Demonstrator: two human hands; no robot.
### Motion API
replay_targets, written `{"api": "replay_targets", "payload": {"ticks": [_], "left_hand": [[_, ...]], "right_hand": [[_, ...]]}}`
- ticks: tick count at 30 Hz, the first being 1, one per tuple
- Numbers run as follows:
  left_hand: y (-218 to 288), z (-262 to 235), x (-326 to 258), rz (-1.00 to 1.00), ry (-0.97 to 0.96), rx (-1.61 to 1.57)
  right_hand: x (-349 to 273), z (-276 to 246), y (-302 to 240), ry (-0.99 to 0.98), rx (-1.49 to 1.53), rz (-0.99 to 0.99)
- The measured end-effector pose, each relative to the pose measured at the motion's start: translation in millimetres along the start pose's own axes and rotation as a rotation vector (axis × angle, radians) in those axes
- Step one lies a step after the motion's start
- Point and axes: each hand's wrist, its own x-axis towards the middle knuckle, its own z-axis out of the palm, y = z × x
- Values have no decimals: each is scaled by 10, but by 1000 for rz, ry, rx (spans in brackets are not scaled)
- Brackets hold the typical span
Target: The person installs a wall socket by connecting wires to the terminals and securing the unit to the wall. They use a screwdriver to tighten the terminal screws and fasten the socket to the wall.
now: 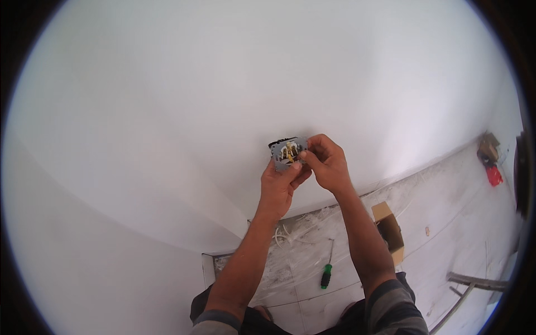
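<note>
Both my hands are at an electrical socket insert (288, 151) with a grey metal mounting frame and brass and white inner parts. It sits at a dark-edged opening (279, 143) in the white wall; whether it is fixed there I cannot tell. My left hand (278, 187) grips the frame's lower edge, thumb on its front. My right hand (329, 164) pinches its right side, the thumb near the brass contacts. Anything small between the right fingertips is hidden.
On the dusty tiled floor below lie a green-handled screwdriver (326, 276) and white cable pieces (285, 235). An open cardboard box (397, 254) stands right of my right forearm. Far right are a red bag (493, 176) and a metal-legged stand (474, 282).
</note>
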Motion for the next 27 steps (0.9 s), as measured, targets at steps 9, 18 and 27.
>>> {"api": "replay_targets", "payload": {"ticks": [9,18,27], "left_hand": [[-163,-189,91,46,-95,-138],[-348,-36,121,33,1,-516],[-225,-121,181,-7,-20,-479]], "right_hand": [[-65,-8,-147,-52,129,33],[-170,-5,-10,-10,-233,-88],[-155,101,30,73,-120,-186]]}}
